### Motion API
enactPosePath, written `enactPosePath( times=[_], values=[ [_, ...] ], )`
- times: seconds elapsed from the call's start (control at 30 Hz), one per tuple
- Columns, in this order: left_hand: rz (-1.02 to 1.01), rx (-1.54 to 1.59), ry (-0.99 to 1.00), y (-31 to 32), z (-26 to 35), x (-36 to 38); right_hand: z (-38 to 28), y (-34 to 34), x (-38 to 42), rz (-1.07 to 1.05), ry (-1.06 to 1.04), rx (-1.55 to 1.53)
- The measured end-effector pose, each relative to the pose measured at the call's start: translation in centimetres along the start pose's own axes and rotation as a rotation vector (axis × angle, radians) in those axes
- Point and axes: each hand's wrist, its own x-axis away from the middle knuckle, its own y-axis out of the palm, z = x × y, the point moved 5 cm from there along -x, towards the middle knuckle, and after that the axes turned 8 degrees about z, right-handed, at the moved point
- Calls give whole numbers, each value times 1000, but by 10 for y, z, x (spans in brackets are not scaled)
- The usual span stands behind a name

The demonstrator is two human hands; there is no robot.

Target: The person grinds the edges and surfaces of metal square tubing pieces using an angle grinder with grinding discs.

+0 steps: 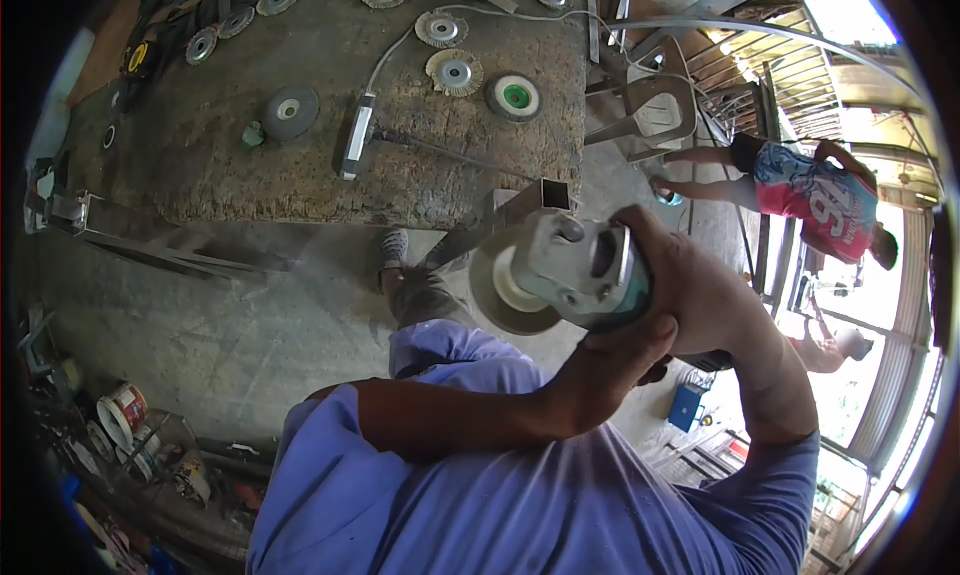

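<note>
In the head view I hold an angle grinder above the floor, in front of my chest. Its gear head is grey metal and a bit of teal body shows. A pale round disc is fitted on it, facing left. Wrapped over the body from the right is my right hand. My left hand is closed on the underside, its thumb lying along the body. The rear of the tool is mostly hidden by my hands. Just beyond the grinder, the open end of a square metal tube shows by the table edge.
A worn table carries several flap discs, a green-centred wheel, a grey disc and a corded bar-shaped tool. Buckets stand lower left. One person stands at right near a chair; another is farther off.
</note>
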Motion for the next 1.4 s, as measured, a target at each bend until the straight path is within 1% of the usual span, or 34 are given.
enactPosePath(
  times=[0.03, 0.07, 0.13, 0.2, 0.27, 0.33, 0.43, 0.5, 0.57, 0.67, 0.7, 0.73, 0.8, 0.83, 0.93, 0.97, 1.0, 1.07, 1.1, 1.17, 1.23, 1.3, 1.37, 1.4],
  values=[
    [9, 0, 23, -2, 1, 2, -8, 1, -5, -1, -75, -44],
    [19, 0, 46, -4, 3, 4, -7, 1, -6, -7, -75, -57],
    [1, -8, 14, -3, 6, 4, -8, 1, -7, -14, -78, -71],
    [-34, -34, -52, -1, 2, 0, 2, -1, 1, 17, -35, -48],
    [-52, -5, -76, 4, -5, -3, 5, -3, 6, 20, -2, -12],
    [-59, 41, -24, 3, -8, -6, 3, -6, 6, 21, 11, 26],
    [-75, 26, 82, -10, -4, -2, -11, -1, -5, -45, 21, 73],
    [-45, -8, 129, -11, 4, 4, -10, 2, -7, -32, -20, 7],
    [-24, -18, 104, -9, 3, 3, -10, 2, -1, -10, -24, 1],
    [-43, 31, 13, -4, -19, -11, 9, 0, 12, 67, -80, -52],
    [-58, 59, 11, -1, -22, -16, 13, -3, 16, 99, -83, -9],
    [-73, 83, 5, 0, -24, -22, 21, -7, 20, 129, -39, 23],
    [-198, 136, -112, -2, -32, -46, 38, -10, 29, 194, 57, 74],
    [-259, 158, -174, -4, -38, -54, 46, -8, 33, 253, 68, 108],
    [-296, -991, -30, -36, -42, -43, 71, 11, 58, 296, 289, -15],
    [-323, -1310, 72, -52, -36, -22, 76, 21, 74, 396, 301, -96],
    [-339, -1630, 171, -74, -25, 4, 88, 34, 89, 445, 358, -227],
    [-200, -1624, -97, -120, 22, 32, 107, 62, 121, 589, 400, -418],
    [100, -1580, -91, -151, 49, 42, 120, 77, 132, 631, 431, -512],
    [620, -1458, 194, -168, 111, 58, 142, 109, 156, 689, 500, -686],
    [472, -1369, 637, -176, 146, 40, 151, 135, 168, 769, 528, -816],
    [217, -1064, 508, -181, 145, -4, 152, 150, 177, 817, 544, -936],
    [73, -964, 375, -188, 141, -26, 149, 158, 184, 812, 514, -960],
    [52, -1014, 320, -195, 138, -34, 148, 158, 186, 809, 498, -963]
  ],
)
